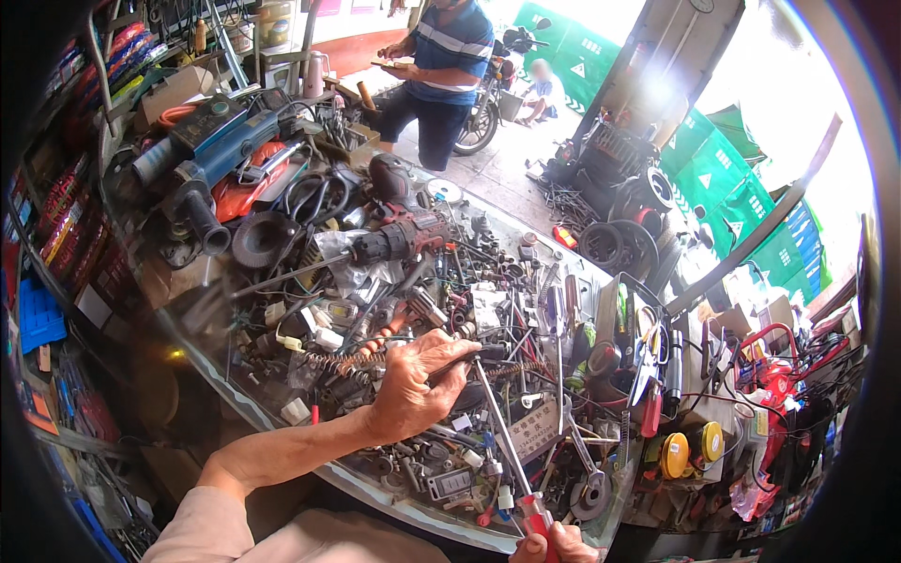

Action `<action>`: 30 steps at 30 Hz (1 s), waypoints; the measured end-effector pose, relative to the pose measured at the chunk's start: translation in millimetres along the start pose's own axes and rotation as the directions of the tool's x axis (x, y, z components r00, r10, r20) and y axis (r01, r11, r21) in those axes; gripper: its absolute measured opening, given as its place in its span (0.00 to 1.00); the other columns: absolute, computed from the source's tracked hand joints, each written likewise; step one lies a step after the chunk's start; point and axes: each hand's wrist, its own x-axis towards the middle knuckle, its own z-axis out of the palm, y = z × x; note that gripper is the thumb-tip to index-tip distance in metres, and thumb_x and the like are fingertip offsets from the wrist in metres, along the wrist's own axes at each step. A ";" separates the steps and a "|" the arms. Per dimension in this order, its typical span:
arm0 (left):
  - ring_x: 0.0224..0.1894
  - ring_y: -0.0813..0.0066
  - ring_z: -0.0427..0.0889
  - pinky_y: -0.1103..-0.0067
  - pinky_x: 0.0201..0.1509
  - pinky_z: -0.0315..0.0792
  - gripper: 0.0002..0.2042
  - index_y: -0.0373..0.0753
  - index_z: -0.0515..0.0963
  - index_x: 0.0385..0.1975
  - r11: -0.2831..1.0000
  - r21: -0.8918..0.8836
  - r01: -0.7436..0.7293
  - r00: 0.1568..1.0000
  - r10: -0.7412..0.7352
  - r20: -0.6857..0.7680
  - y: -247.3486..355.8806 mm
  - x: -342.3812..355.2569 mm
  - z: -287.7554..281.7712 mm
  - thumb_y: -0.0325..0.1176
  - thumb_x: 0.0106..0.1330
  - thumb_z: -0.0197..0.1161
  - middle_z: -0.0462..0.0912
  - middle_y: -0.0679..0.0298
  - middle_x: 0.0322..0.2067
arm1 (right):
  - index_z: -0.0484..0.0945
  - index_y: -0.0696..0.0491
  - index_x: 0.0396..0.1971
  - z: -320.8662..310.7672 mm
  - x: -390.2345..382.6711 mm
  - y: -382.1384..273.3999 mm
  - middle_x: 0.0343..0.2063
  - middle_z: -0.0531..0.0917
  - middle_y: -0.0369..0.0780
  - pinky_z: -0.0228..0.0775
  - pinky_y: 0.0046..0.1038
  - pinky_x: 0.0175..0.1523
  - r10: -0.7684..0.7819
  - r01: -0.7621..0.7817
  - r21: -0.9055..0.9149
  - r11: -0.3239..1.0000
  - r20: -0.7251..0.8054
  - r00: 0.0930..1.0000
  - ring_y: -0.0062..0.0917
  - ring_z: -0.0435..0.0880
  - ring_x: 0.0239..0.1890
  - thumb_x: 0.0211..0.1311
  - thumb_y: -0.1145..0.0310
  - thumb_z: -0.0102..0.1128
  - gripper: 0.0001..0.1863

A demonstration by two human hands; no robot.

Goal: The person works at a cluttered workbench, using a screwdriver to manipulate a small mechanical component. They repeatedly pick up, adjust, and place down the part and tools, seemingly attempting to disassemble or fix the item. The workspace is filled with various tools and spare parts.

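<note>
Found screwdriver [508, 442] slanting over the near right part of the counter [246, 405], shaft toward the middle, red handle out by the near edge. Saw right grip [567, 542] clamped on the handle, partly out of view. Saw left grip [418, 375] pinched together on a small dark part [458, 363], up by the shaft's end; cannot tell whether shaft and part touch.

Noted little open room at this level: loose bits packed below and around the shaft. Logged spring [347, 362] just left of left grip; plate [535, 427] and wrench [588, 455] close on the shaft's right. Farther back, found drill [404, 237] lying across the clutter, and grinder [230, 155] piled high toward the far left.

To the right, logged two yellow rolls [674, 455]. Past the far edge, noted wider space: pale floor [507, 178], with a person [446, 70] standing near a motorcycle [481, 129].
</note>
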 end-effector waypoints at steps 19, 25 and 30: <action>0.31 0.65 0.82 0.76 0.36 0.75 0.13 0.31 0.81 0.41 0.999 -0.041 0.034 0.999 -0.034 0.011 -1.5 -1.3 0.3 0.18 0.55 0.62 0.82 0.55 0.32 | 0.78 0.63 0.43 -10.1 17.6 -10.3 0.29 0.83 0.47 0.75 0.24 0.34 0.016 -0.003 -0.149 0.989 0.087 0.996 0.29 0.82 0.27 0.57 0.80 0.65 0.13; 0.31 0.66 0.82 0.76 0.36 0.75 0.13 0.31 0.81 0.41 0.999 -0.032 0.034 0.999 -0.033 0.016 1.3 0.2 1.7 0.18 0.55 0.62 0.82 0.56 0.31 | 0.76 0.61 0.47 -11.6 17.6 2.4 0.29 0.83 0.46 0.71 0.25 0.29 -0.097 0.107 -0.153 0.982 0.068 0.993 0.30 0.79 0.24 0.59 0.80 0.60 0.15; 0.33 0.66 0.83 0.77 0.37 0.75 0.12 0.31 0.81 0.40 0.999 -0.036 0.028 1.000 -0.028 0.004 -0.9 0.5 2.6 0.18 0.55 0.62 0.83 0.56 0.32 | 0.74 0.64 0.50 -12.5 2.9 6.2 0.32 0.81 0.45 0.70 0.22 0.31 0.095 -0.101 -0.134 0.986 -0.050 0.994 0.22 0.78 0.27 0.73 0.61 0.50 0.20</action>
